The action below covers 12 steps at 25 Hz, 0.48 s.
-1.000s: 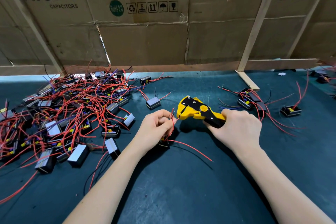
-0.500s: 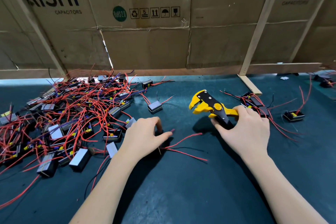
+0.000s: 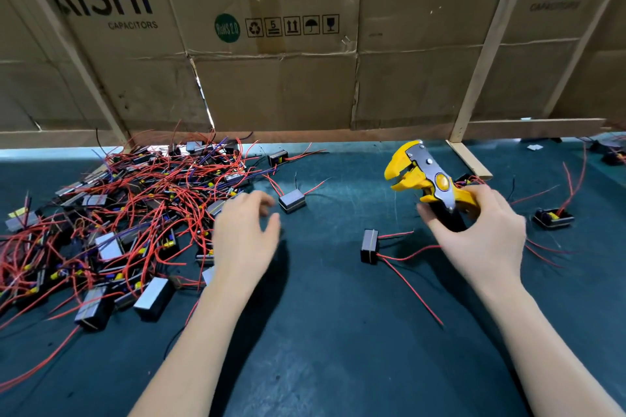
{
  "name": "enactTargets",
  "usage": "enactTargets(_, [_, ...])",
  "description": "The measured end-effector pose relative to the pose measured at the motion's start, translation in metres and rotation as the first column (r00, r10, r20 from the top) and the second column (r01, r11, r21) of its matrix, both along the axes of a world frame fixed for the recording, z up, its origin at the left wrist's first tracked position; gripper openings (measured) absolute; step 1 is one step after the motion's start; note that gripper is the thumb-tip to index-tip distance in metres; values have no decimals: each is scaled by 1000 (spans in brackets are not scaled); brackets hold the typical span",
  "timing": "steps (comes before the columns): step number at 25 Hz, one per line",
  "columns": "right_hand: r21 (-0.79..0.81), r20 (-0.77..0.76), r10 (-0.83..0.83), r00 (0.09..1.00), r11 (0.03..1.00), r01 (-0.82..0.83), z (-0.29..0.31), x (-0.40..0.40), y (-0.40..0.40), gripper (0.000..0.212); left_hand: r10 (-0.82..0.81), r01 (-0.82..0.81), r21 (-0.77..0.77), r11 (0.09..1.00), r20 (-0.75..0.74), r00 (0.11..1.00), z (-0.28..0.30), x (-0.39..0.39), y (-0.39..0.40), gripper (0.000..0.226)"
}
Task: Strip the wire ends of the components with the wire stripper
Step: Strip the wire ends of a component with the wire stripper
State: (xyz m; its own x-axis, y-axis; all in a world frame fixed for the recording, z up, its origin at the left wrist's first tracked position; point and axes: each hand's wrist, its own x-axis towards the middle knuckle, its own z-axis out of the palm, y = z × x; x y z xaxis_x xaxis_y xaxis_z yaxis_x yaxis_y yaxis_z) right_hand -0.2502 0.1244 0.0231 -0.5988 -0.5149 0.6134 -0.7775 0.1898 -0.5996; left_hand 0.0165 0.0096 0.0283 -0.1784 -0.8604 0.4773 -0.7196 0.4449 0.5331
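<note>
Left hand [image 3: 245,234] has let go of the component it pinched a second ago. That component [image 3: 370,246] now lies on the desk [image 3: 338,349] between the two hands, its red leads [image 3: 411,284] trailing right and toward the near edge. Whether both ends are bared is too small to tell.

Left hand now empty, fingers loosely spread, hovering at the right fringe of the big tangled pile [image 3: 118,220] on the left. Its fingertips are somewhat blurred. Just beyond them, slightly right, sits a lone grey component [image 3: 292,201]; apart from the hand, not touching.

Right hand [image 3: 481,234] has drawn the wire stripper [image 3: 428,183] up and away to the right. Fingers curled round the black and yellow handles, the tool's yellow head tilted up and left, nothing in it.

Reading: one piece finished with, next one being fetched. Likely pick is the lone grey component or one at the pile's edge.

Far right, a small group of components [image 3: 554,217] lies apart, probably the done lot. The pile on the left is much larger, so most of the job remains.

Cardboard wall [image 3: 277,88] stands behind the desk.
</note>
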Motion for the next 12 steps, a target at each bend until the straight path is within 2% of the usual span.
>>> enactTargets(1, [-25, 49, 139, 989, 990, -138, 3, 2, 1, 40, 152, -150, -27, 988, 176, 973, 0, 7, -5, 23])
enactTargets(2, [-29, 80, 292, 953, 956, -291, 4, 7, 3, 35, 255, -262, -25, 965, 337, 906, -1, 13, -8, 28])
enactTargets(3, [-4, 82, 429, 900, 903, -430, 5, 14, 3, 34, 289, -327, 1, 945, 462, 838, 0, 14, -9, 31])
enactTargets(5, [117, 32, 613, 790, 782, -612, 1, 31, 3, 39, 225, -299, 33, 954, 581, 782, 0, 11, -9, 30])
enactTargets(7, [278, 4, 704, 710, 681, -677, -4, 46, -1, 49, 111, -152, 26, 988, 567, 816, -1, 4, -8, 29])
enactTargets(8, [345, 6, 719, 695, 651, -676, -7, 50, -3, 52, 50, -74, 26, 997, 514, 856, 0, 0, -6, 28])
enactTargets(10, [412, -15, 692, 722, 662, -626, -10, 52, -6, 54, -89, 78, 43, 996, 360, 929, -1, -6, 0, 26])
enactTargets(12, [419, -27, 613, 789, 724, -548, -11, 46, -8, 57, -235, 228, 56, 972, 267, 935, -2, -11, 7, 27])
